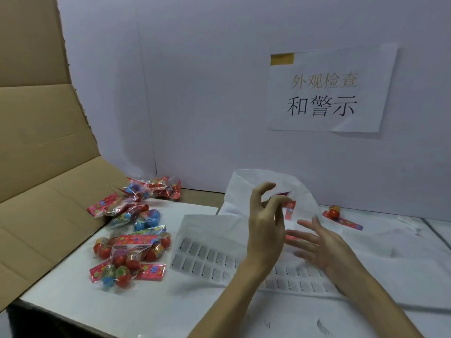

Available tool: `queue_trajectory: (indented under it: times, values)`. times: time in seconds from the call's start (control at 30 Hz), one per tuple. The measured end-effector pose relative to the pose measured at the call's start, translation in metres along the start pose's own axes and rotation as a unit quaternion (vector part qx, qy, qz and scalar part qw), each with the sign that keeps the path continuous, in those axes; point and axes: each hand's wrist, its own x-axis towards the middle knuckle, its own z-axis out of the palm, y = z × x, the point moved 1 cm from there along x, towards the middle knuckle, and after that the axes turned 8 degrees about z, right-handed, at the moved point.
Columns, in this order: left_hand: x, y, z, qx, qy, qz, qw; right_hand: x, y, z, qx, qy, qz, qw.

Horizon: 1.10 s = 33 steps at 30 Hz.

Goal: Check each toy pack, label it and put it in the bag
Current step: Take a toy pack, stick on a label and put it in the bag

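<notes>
Hands over the label sheets, nothing clearly held.
I see my left hand raised with fingers loosely curled, apparently empty; my right hand is spread flat. Behind them stands the white bag with a pack inside; the toy packs lie well left; label sheets lie beneath.

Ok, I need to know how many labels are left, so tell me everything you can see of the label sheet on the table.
The label sheet is a thin, white, slightly glossy sheet lying flat on the white table, right of the toy packs. It carries rows of small grey printed labels; their text is too small to read. The upper part looks bare. The left forearm crosses over it and hides its middle, so no count is possible. Its far edge meets the white bag.
</notes>
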Motion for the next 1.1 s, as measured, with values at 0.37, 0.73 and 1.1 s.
queue_trajectory:
  times: [0.37,0.73,1.1]
  values:
    - [-0.009,0.002,-0.011,-0.239,0.045,-0.215,0.946,0.01,0.007,0.0,0.071,-0.094,-0.027,0.993]
    - [-0.004,-0.008,-0.013,-0.269,-0.025,-0.227,0.936,0.006,0.002,0.0,0.16,-0.047,-0.11,0.98]
    - [-0.004,-0.019,-0.014,-0.352,-0.069,-0.317,0.878,-0.001,-0.007,-0.002,0.015,0.07,-0.194,0.978]
